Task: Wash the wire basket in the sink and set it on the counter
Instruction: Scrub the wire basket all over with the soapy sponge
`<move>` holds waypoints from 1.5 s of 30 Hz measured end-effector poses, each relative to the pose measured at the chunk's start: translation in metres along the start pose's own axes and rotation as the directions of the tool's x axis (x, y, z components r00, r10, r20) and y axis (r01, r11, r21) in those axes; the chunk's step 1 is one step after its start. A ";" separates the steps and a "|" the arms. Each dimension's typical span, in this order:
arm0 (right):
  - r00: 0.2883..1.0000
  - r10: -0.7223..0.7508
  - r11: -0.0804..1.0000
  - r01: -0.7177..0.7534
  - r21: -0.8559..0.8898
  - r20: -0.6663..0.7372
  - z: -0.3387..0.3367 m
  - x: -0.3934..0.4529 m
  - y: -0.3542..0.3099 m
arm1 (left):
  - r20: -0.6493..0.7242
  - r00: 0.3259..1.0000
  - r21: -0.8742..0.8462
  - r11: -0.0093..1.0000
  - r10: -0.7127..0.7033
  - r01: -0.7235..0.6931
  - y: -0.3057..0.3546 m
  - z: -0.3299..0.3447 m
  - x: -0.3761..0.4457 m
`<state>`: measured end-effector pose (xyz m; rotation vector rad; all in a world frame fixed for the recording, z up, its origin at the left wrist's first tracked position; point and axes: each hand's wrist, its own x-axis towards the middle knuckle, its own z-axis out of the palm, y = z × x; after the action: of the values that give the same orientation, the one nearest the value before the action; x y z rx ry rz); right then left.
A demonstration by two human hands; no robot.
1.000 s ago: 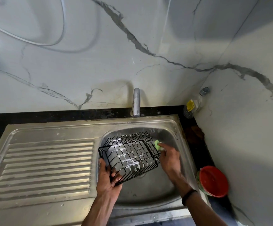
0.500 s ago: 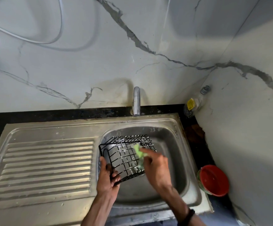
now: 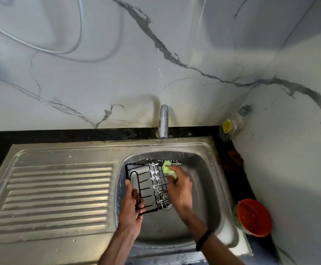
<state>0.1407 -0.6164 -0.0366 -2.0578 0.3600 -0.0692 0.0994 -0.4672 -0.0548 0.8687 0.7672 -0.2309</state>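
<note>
A black wire basket (image 3: 148,180), streaked with white soap foam, is held tilted over the steel sink bowl (image 3: 209,180). My left hand (image 3: 132,209) grips its near left corner, fingers curled round the wires. My right hand (image 3: 180,188) holds a green sponge (image 3: 167,168) against the basket's upper right side; the hand is motion-blurred. The basket's right part is hidden behind my right hand.
The tap (image 3: 164,121) stands behind the bowl. A ribbed steel drainboard (image 3: 58,194) lies to the left. A red bowl (image 3: 253,217) sits on the counter at the right, and a clear bottle (image 3: 232,123) leans in the back right corner.
My right hand moved the sponge from the basket's right outer side across its middle, then up to the upper right edge. The basket was turned a little in my left hand.
</note>
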 end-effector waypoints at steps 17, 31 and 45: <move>0.822 -0.553 0.769 0.568 -0.293 0.140 -0.009 0.010 -0.027 | 0.096 0.968 0.467 0.848 0.233 -0.250 0.005 0.023 -0.016; 0.734 -0.678 0.722 0.676 -0.148 0.043 -0.033 -0.065 0.039 | 0.134 0.954 0.596 0.748 0.267 -0.293 0.013 0.023 -0.009; 0.789 -0.584 0.715 0.611 -0.340 0.190 -0.026 -0.033 -0.017 | 0.200 0.950 0.622 0.719 0.239 -0.311 0.020 0.035 -0.015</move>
<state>0.1077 -0.6215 -0.0060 -2.4906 -0.3957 -0.3454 0.1159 -0.4821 -0.0185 1.6113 0.4357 -0.2787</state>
